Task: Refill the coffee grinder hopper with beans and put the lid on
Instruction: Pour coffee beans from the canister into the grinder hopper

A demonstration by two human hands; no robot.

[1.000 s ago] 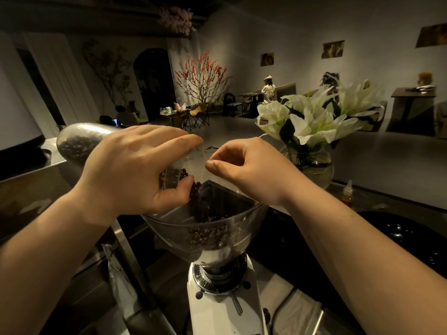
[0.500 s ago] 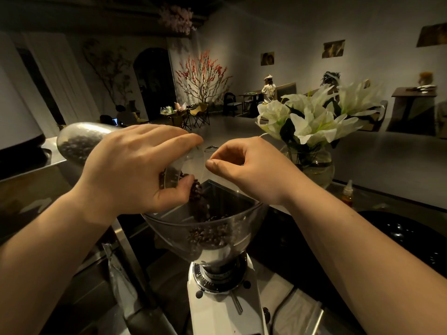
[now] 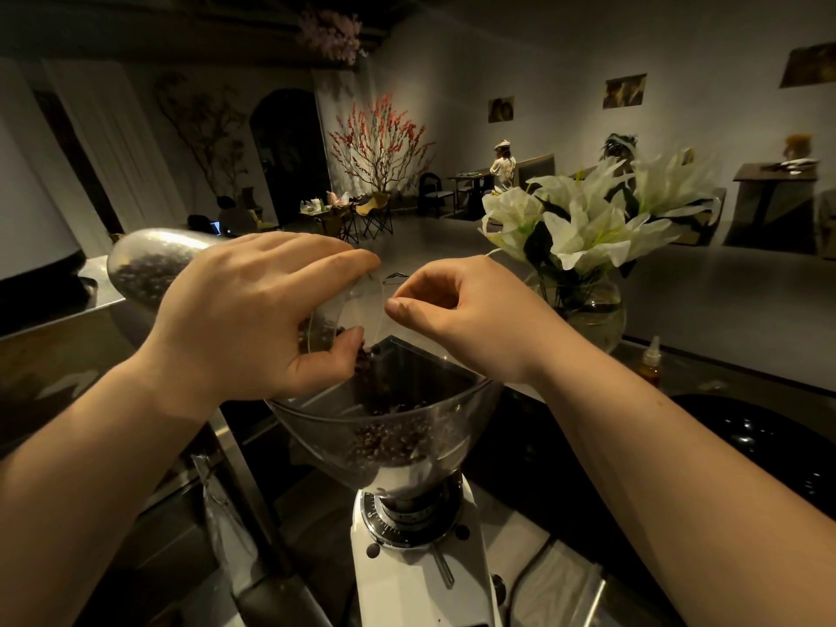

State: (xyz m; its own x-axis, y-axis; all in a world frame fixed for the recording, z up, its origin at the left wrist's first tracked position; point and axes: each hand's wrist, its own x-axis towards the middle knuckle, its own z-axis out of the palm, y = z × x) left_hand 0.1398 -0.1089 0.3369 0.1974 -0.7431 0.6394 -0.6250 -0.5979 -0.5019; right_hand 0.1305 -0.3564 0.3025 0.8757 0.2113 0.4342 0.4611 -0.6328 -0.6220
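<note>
A clear plastic bag of coffee beans (image 3: 144,269) lies tilted, its open mouth over the grinder. My left hand (image 3: 253,310) grips the bag near the mouth. My right hand (image 3: 466,319) pinches the far edge of the bag's opening between thumb and forefinger. Dark beans (image 3: 362,355) spill from the mouth into the clear hopper (image 3: 316,423), which holds a layer of beans (image 3: 389,441) at its bottom. The hopper sits on the white grinder body (image 3: 407,581). No lid is visible.
A glass vase of white lilies (image 3: 588,228) stands right behind my right hand. A small squeeze bottle (image 3: 649,362) stands on the counter to the right. A steel surface (image 3: 54,319) runs along the left. A dark tray (image 3: 760,436) lies at right.
Both hands hold almost still. More beans have slid out of the bag's mouth and the layer in the hopper has grown slightly.
</note>
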